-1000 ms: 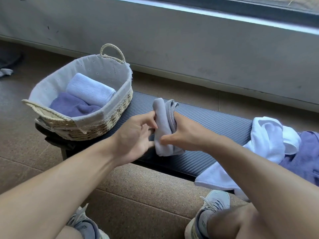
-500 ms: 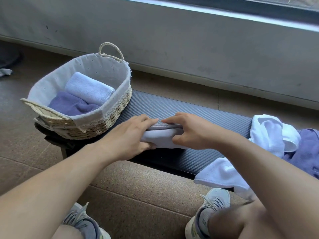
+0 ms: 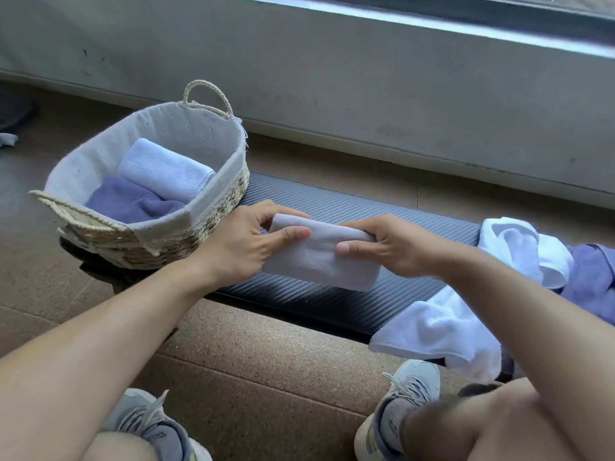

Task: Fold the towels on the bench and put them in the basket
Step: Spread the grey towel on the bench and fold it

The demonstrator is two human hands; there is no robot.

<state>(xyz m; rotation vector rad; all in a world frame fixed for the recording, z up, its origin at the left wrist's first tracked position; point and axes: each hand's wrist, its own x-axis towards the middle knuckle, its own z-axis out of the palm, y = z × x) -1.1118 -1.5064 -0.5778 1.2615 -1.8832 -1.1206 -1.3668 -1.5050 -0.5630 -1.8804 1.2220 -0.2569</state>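
The basket [image 3: 213, 207] sits at the bench's [image 3: 332, 294] left end, two folded towels inside. Left hand [image 3: 243, 244] and right hand [image 3: 392, 247] pinch the folded grey towel [image 3: 319, 257], fingers clamped to keep its folds. A white towel [image 3: 449, 321] and purple towel [image 3: 592, 274] wait unfolded, right.

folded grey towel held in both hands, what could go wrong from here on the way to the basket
1. The folded grey towel is only pinched at its ends by the left hand and right hand; letting go with one grip could let the fold fall open.
2. The basket already holds a light blue towel and a purple towel, so pushing it in may rumple them.
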